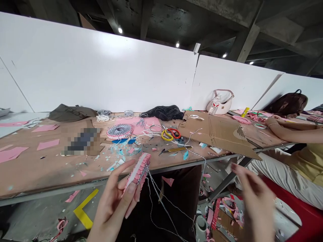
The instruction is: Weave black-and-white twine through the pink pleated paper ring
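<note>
My left hand (118,198) is closed around a small pink card piece (139,171), notched along its edges and wound with black-and-white yarn. It is held tilted in front of the table's near edge. Loose strands of yarn (161,196) hang from it over my lap. Away to the right, my right hand (254,198) is raised, its fingers bent and smeared by motion; whether they hold a strand I cannot make out. On the table behind lies a round woven yarn disc (119,130) with a pink rim. Scissors (171,133) with red and yellow handles lie near it.
A yellow cutter (176,149), paper scraps and a cardboard sheet (222,131) lie on the table (50,171). A dark cloth (164,112), a bottle (215,105) and a white bag (224,104) are by the partition. A co-worker's arm (290,131) rests at right.
</note>
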`<action>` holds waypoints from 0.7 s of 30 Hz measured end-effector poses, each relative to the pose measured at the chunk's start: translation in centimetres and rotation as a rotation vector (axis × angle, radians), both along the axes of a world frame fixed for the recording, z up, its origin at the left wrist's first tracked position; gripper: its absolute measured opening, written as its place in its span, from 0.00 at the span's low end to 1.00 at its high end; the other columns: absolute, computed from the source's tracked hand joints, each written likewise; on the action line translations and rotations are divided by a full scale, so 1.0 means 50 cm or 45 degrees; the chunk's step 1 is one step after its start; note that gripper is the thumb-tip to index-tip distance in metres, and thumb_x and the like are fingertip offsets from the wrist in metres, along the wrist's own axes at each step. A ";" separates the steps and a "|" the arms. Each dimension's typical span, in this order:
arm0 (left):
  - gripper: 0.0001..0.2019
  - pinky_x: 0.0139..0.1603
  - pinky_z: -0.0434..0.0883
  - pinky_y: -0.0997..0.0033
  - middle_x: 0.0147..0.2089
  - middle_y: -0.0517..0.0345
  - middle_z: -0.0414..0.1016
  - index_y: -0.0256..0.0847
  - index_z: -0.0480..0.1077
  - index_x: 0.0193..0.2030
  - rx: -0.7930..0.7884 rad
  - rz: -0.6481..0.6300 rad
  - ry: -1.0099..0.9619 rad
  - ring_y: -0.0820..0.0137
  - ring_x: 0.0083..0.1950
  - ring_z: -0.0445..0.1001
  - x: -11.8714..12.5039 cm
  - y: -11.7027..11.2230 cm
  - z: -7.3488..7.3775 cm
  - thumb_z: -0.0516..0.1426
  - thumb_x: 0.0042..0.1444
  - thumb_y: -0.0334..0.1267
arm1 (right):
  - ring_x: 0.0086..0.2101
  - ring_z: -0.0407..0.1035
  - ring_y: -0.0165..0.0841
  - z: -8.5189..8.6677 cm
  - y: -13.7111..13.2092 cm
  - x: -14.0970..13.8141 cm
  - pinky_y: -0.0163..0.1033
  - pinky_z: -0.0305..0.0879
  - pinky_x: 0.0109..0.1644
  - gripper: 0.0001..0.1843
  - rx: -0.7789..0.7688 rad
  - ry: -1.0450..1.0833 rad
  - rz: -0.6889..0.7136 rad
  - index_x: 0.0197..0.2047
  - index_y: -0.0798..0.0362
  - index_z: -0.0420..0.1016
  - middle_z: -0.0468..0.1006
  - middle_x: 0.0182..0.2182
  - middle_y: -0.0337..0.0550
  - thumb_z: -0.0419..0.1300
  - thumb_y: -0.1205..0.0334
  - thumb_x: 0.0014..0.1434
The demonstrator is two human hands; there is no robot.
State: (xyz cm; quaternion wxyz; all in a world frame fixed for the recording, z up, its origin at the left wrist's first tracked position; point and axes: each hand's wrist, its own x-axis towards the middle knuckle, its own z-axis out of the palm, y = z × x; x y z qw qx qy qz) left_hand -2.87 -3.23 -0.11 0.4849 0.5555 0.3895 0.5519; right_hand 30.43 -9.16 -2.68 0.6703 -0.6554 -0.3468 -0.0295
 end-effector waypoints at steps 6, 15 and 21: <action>0.25 0.20 0.62 0.82 0.29 0.62 0.72 0.53 0.66 0.65 -0.039 -0.116 -0.066 0.76 0.22 0.61 0.005 -0.005 -0.001 0.61 0.62 0.48 | 0.42 0.77 0.37 0.103 0.128 -0.270 0.41 0.71 0.49 0.06 -0.033 -0.187 1.139 0.41 0.47 0.84 0.83 0.39 0.42 0.65 0.60 0.63; 0.26 0.19 0.60 0.80 0.26 0.63 0.69 0.52 0.65 0.65 -0.049 -0.130 -0.074 0.75 0.22 0.59 0.009 -0.003 -0.007 0.61 0.61 0.48 | 0.35 0.74 0.33 0.108 0.142 -0.308 0.36 0.69 0.42 0.05 -0.012 -0.198 1.224 0.34 0.51 0.80 0.80 0.32 0.39 0.63 0.65 0.62; 0.24 0.25 0.68 0.82 0.34 0.59 0.76 0.56 0.66 0.65 -0.073 -0.109 -0.092 0.75 0.26 0.67 -0.003 0.005 -0.007 0.61 0.62 0.48 | 0.37 0.74 0.39 0.032 0.078 -0.080 0.42 0.69 0.43 0.10 -0.063 -0.224 0.480 0.35 0.50 0.80 0.82 0.35 0.43 0.65 0.53 0.57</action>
